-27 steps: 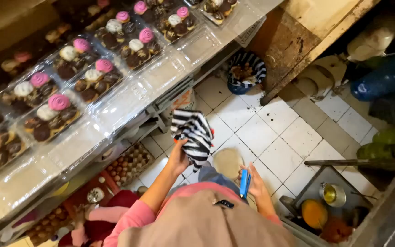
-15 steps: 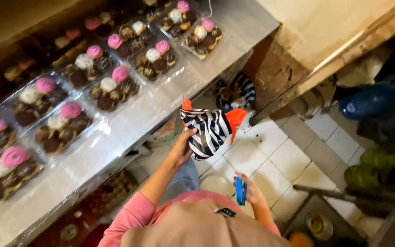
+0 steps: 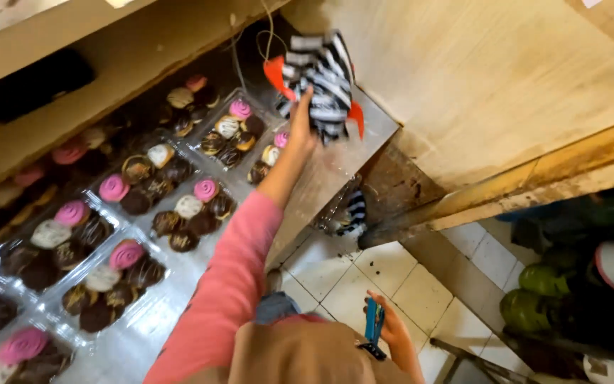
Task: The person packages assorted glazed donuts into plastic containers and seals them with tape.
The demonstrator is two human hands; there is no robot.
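The left hand (image 3: 302, 131) grips a blurred black-and-white striped cloth (image 3: 323, 82) over the counter's (image 3: 325, 181) far corner. The right hand (image 3: 390, 328), partly cut off by the person's own body, has its fingers closed around a small blue object (image 3: 374, 321), too indistinct to identify.

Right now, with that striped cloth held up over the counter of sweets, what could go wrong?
1. The left hand lifts the black-and-white striped cloth with orange trim right beside the clear plastic trays of pink, white and chocolate-topped pastries; a loose end might brush them or shed dust on them.
2. The right hand has only a light grip on a small blue object above the white tiled floor; it could slip and drop.
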